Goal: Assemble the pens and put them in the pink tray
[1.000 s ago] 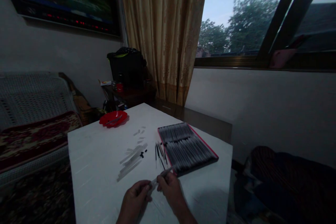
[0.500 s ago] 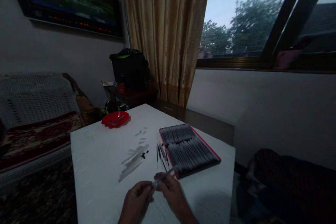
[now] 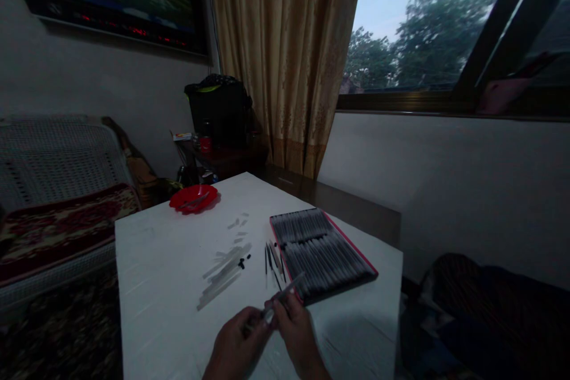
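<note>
A thin, pale, translucent strip (image 3: 297,281), possibly a plastic sleeve, slants up from between my hands near the table's front. My left hand (image 3: 240,338) pinches its lower end, fingers closed. Higher along the strip, my right hand (image 3: 294,323) grips it with thumb and fingers. Just beyond my right hand lies a red-edged tray (image 3: 348,239) packed with two rows of slim dark-and-clear sticks (image 3: 325,264). Several thin dark rods (image 3: 271,261) rest beside the tray. To the left are loose grey strips (image 3: 220,279) and small black pieces (image 3: 241,262).
A red scalloped dish (image 3: 194,198) with a slim item in it stands at the far left of the white table (image 3: 155,261). Behind are a dark side table (image 3: 231,157) with a black bag, a curtain (image 3: 285,59), and a woven seat (image 3: 57,154).
Both hands have moved slightly right and closer together around the strip, which now points a little higher. The camera view has shifted slightly. The things on the table stay put.
</note>
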Demonstrator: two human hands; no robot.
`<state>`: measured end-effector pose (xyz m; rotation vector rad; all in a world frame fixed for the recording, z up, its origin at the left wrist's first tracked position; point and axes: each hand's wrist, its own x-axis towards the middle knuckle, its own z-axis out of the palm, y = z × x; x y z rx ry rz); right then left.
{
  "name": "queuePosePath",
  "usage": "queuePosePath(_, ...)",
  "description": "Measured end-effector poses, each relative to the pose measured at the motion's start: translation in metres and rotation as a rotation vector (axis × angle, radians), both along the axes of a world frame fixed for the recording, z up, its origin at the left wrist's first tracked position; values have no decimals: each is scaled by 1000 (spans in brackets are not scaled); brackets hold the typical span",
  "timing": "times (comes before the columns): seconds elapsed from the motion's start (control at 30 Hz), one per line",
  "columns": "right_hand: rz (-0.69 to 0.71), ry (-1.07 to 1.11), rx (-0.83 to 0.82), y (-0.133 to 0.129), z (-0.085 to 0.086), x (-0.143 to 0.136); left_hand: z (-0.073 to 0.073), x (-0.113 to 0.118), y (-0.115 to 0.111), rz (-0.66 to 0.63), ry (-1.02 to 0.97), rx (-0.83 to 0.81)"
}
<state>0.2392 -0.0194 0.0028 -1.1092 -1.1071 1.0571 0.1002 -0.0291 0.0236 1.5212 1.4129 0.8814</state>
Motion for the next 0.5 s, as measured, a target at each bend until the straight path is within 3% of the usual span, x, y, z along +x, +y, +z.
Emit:
queuePosePath(0.1, 8, 71, -9, 3, -2, -1, -6, -3, 6, -57, -126, -38)
queuePosePath(0.27, 14, 101, -2, 4, -4, -3, -11, -1, 11, -40, -332, -190)
queuePosePath(0.4, 32, 106, -24, 4, -2, -2, -15, -2, 15, -41, -324, -240)
queuePosePath(0.5, 59, 100, -25, 3, -2, -1, -14, -3, 13, -41, -219, -182)
